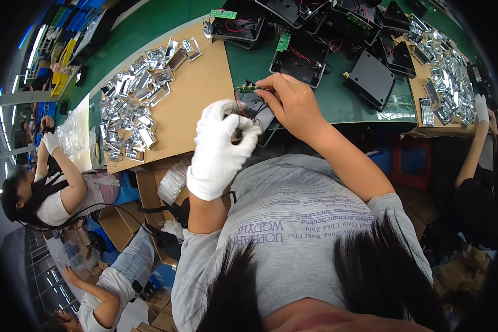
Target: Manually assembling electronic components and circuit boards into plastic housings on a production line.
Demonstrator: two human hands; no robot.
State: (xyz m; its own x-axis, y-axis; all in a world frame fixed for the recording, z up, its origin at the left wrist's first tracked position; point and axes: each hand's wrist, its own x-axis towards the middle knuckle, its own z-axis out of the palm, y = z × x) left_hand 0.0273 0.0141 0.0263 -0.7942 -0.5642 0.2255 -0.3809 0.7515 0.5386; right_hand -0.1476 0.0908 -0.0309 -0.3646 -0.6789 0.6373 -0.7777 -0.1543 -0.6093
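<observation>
My right hand, bare, pinches the edge of a small green circuit board between thumb and fingers. A red wire runs from the board down toward a dark plastic housing, partly hidden behind my hands at the table's near edge. My left hand wears a white glove and is just left of the housing. Its fingers curl with the thumb into a ring; whatever they grip is hidden by the glove, and a dark gap shows between them.
Shiny metal frames are heaped on a brown cardboard sheet at left, with another metal pile at far right. Several black housings with boards and wires lie ahead on the green table. Other people work at both sides.
</observation>
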